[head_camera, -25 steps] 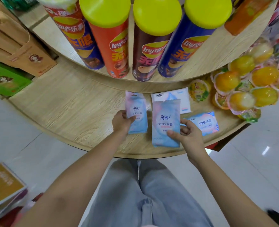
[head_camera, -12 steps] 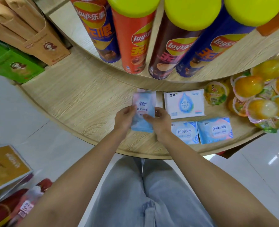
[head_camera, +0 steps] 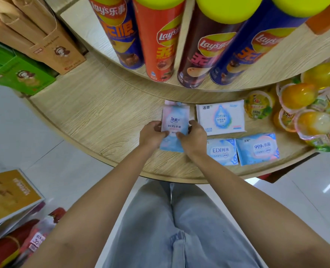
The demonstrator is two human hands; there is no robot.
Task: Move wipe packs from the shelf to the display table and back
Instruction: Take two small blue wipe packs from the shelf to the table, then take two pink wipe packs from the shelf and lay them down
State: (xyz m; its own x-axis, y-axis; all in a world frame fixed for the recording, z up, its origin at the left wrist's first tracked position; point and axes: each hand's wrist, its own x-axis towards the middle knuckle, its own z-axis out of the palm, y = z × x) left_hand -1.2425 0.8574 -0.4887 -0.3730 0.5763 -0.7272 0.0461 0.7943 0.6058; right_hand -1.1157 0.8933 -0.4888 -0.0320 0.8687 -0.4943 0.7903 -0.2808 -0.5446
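Stack of pink-blue wipe packs (head_camera: 174, 125): lying on display table (head_camera: 102, 113), pinched at both edges by curled fingers of left hand (head_camera: 151, 135) and right hand (head_camera: 194, 137). Three other packs (head_camera: 221, 150) alongside; return to shelf judged outstanding.

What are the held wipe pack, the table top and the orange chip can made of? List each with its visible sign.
Wipe pack: apparently soft plastic film, faintly glossy, printed all over. Table top: matte wood-grain board, possibly laminate; regular streaked grain, plain edge band. Orange chip can: probably glossy printed cardboard, light streaks on its side; lid looks like smooth yellow plastic.
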